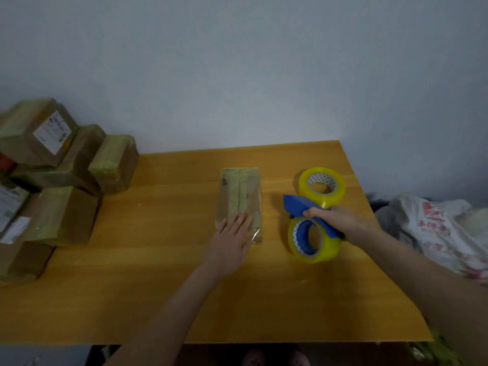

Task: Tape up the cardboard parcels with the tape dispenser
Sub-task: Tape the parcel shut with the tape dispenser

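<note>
Parcel [239,196] lies mid-table, tape already along its top. Left hand [232,236] flat on its near end, fingers straight, pressing down. Right hand [335,220] grips the blue dispenser [303,207] just right of the parcel, off it. Spare roll [322,186] behind. Looks like smoothing after a strip; next likely turn the parcel or swap in one from the stack [52,180] at left.

Flat brown parcel [239,196] lengthwise at desk [158,286] centre, glossy clear tape [254,235] over its top seam, blue dispenser [298,206] just right of it, yellowish roll [327,247] mounted, gripped by right hand [335,220], taped parcel stack [66,215] at far left edge.
</note>
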Tool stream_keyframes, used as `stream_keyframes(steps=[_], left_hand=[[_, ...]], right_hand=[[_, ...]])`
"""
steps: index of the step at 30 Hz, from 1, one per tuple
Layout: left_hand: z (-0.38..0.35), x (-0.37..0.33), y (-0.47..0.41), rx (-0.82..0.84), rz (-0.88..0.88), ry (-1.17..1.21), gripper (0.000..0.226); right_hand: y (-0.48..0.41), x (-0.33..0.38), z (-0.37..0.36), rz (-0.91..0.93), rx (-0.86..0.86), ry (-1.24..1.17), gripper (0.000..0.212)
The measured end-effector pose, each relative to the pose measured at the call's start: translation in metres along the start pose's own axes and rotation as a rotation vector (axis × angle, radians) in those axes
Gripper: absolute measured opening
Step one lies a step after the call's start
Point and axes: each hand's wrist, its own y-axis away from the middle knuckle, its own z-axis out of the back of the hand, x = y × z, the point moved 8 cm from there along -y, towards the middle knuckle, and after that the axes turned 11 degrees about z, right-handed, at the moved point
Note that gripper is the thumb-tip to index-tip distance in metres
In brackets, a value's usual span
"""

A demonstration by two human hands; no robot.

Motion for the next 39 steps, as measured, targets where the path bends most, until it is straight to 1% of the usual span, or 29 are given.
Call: stream_keyframes(steps=[2,4,5,6,7,8,9,11,12,13,14,15,17,19,21,22,25,27,29,31,32,33,36,39], left_hand=[[0.007,-0.001,-0.001,0.023,0.001,0.078,0.061],[0.025,0.003,0.000,-0.003,0.035,0.374,0.062],[0.037,0.010,0.002,-0.074,0.071,0.541,0.060],[0.047,0.022,0.006,-0.184,0.128,0.662,0.054],[0.054,0.039,0.010,-0.295,0.217,0.721,0.048],[0.055,0.055,0.015,-0.364,0.325,0.751,0.042],[0.052,0.070,0.019,-0.382,0.431,0.770,0.038],[0.040,0.089,0.024,-0.325,0.567,0.766,0.035],[0.036,0.093,0.024,-0.288,0.598,0.740,0.035],[0.032,0.095,0.023,-0.249,0.614,0.711,0.036],[0.029,0.094,0.020,-0.213,0.618,0.690,0.037],[0.026,0.092,0.017,-0.181,0.617,0.677,0.038],[0.022,0.087,0.011,-0.127,0.604,0.693,0.038],[0.020,0.082,0.005,-0.083,0.593,0.784,0.033],[0.018,0.081,0.001,-0.053,0.583,0.900,0.016],[0.016,0.084,0.001,-0.041,0.580,0.944,0.012],[0.016,0.088,0.001,-0.049,0.568,0.978,0.024],[0.014,0.090,0.001,-0.050,0.571,0.975,0.027],[0.014,0.089,0.000,-0.075,0.538,0.945,0.023],[0.015,0.088,-0.002,-0.120,0.489,0.845,0.009],[0.017,0.087,-0.003,-0.144,0.469,0.769,0.011],[0.017,0.086,-0.004,-0.160,0.450,0.702,0.019],[0.012,0.082,-0.007,-0.143,0.417,0.593,0.035],[0.002,0.080,-0.009,-0.058,0.504,0.573,0.041]], right_hand=[[0.007,-0.031,-0.016,-0.146,-0.030,-0.250,0.045],[0.013,-0.048,-0.028,-0.240,-0.036,-0.419,0.046],[0.015,-0.052,-0.030,-0.259,-0.041,-0.455,0.046],[0.015,-0.055,-0.030,-0.255,-0.048,-0.433,0.049],[0.013,-0.055,-0.027,-0.235,-0.061,-0.340,0.053],[0.010,-0.055,-0.021,-0.200,-0.080,-0.205,0.058],[0.008,-0.050,-0.013,-0.144,-0.111,-0.043,0.062],[0.006,-0.023,0.002,0.055,-0.205,0.325,0.064],[0.008,-0.003,0.002,0.190,-0.258,0.442,0.060],[0.011,0.016,-0.005,0.312,-0.288,0.472,0.053],[0.014,0.033,-0.020,0.394,-0.274,0.446,0.046],[0.014,0.045,-0.039,0.433,-0.230,0.415,0.043],[0.009,0.058,-0.081,0.436,-0.116,0.415,0.046],[0.006,0.066,-0.111,0.440,-0.036,0.424,0.052],[0.002,0.066,-0.118,0.434,-0.032,0.397,0.052],[-0.001,0.065,-0.121,0.427,-0.036,0.388,0.051],[-0.005,0.061,-0.121,0.421,-0.069,0.373,0.050],[-0.006,0.059,-0.123,0.423,-0.098,0.374,0.049],[-0.007,0.057,-0.122,0.427,-0.138,0.390,0.048],[-0.010,0.057,-0.123,0.446,-0.157,0.426,0.048],[-0.010,0.057,-0.123,0.452,-0.161,0.459,0.049],[-0.011,0.056,-0.124,0.453,-0.168,0.501,0.050],[-0.012,0.053,-0.125,0.421,-0.201,0.565,0.053],[-0.014,0.047,-0.131,0.334,-0.179,0.613,0.051]])
